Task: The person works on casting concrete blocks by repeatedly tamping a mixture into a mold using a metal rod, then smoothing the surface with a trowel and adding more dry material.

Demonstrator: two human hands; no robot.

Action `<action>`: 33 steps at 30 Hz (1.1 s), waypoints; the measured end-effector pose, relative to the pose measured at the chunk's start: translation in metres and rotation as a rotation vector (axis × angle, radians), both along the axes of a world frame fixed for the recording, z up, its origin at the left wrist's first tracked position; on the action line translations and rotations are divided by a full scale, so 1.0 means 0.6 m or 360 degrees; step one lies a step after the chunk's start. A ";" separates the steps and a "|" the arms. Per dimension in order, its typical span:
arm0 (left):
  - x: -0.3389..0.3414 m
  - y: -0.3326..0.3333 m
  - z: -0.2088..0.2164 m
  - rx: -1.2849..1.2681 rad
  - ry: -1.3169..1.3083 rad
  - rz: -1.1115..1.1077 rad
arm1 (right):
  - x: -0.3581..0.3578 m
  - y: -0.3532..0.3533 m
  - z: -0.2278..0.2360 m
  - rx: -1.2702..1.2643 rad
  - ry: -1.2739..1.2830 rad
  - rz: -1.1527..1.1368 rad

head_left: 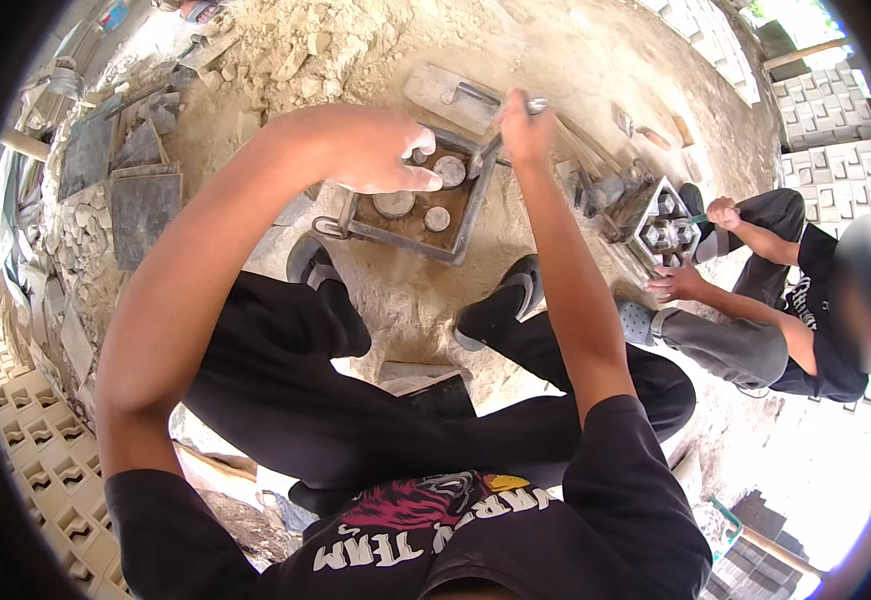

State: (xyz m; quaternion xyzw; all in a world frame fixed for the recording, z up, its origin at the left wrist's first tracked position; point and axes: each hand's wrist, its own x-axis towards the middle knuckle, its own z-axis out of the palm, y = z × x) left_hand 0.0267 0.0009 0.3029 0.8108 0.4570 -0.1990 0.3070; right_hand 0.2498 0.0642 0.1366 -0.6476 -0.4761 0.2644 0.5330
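Note:
A square metal frame mould [456, 245] sits on the ground between my feet, filled with brown sand or soil. Several pale round discs [394, 205] lie in the fill. My left hand [386, 150] hovers over the mould's left side with thumb and fingers curved apart; a small round piece shows near the fingertips, and I cannot tell whether they touch it. Above the mould's right corner, my right hand [528, 135] is closed around the handle of a hand tool [489, 152] with a flat greyish end, pointing down at the mould's rim. Its exact kind is unclear.
Beyond the mould lies a flat board [436, 95] with a handle. At right, another person [806, 310] works on a hexagonal mould [666, 225]. Dark slabs [146, 215] and rubble [301, 60] lie at left, pale patterned blocks [51, 450] lower left.

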 end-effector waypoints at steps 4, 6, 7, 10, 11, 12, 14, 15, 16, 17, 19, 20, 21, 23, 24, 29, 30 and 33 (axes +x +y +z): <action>-0.017 0.004 -0.025 0.0184 -0.0135 -0.0110 | 0.015 -0.008 -0.050 0.0563 0.0012 -0.0186; -0.023 -0.006 -0.017 0.0121 -0.0139 -0.0091 | 0.011 -0.011 -0.022 0.0207 -0.0073 -0.0070; -0.017 -0.006 -0.006 0.0033 -0.0122 -0.0058 | 0.011 0.001 0.004 -0.0074 -0.0125 0.0019; -0.025 0.001 -0.025 0.0120 -0.0090 -0.0076 | -0.006 -0.017 0.028 0.0146 0.0106 -0.0142; -0.021 0.003 -0.023 0.0152 -0.0118 -0.0093 | 0.003 -0.015 0.009 0.0235 0.0013 -0.0134; -0.017 0.004 -0.020 0.0183 -0.0147 -0.0110 | 0.011 -0.012 -0.024 0.0323 -0.0081 -0.0125; -0.018 -0.001 -0.017 0.0146 -0.0140 -0.0088 | 0.002 -0.012 -0.023 0.0233 -0.0060 -0.0056; -0.012 -0.001 -0.012 0.0089 -0.0123 -0.0070 | 0.013 -0.004 -0.011 0.0066 0.0037 -0.0014; -0.013 0.000 -0.007 0.0038 -0.0097 -0.0046 | 0.008 0.000 0.004 -0.0094 0.0141 0.0034; -0.019 0.000 -0.009 0.0072 -0.0108 -0.0053 | -0.008 -0.016 0.006 0.0031 0.0138 0.0014; -0.025 -0.001 -0.022 0.0145 -0.0155 -0.0078 | -0.028 -0.067 0.002 0.0288 0.0109 -0.0037; -0.021 -0.001 -0.026 0.0169 -0.0190 -0.0115 | -0.020 -0.067 -0.013 0.0193 0.0026 0.0032; -0.016 0.003 -0.030 0.0194 -0.0224 -0.0151 | -0.011 -0.061 -0.032 0.0096 -0.0055 0.0102; -0.022 0.007 -0.042 0.0242 -0.0236 -0.0167 | -0.027 -0.068 -0.023 -0.0020 -0.0020 0.0165; -0.020 0.007 -0.048 0.0262 -0.0235 -0.0156 | -0.023 -0.073 -0.014 -0.0045 0.0075 0.0148; 0.010 0.003 -0.018 0.0177 -0.0118 -0.0122 | -0.011 -0.101 -0.067 0.0219 0.0042 0.0095; 0.001 0.012 -0.031 0.0174 -0.0181 -0.0134 | -0.021 -0.087 -0.029 0.0018 0.0084 0.0048; -0.001 0.009 -0.046 0.0250 -0.0258 -0.0190 | -0.012 -0.105 -0.005 -0.0021 0.0149 -0.0022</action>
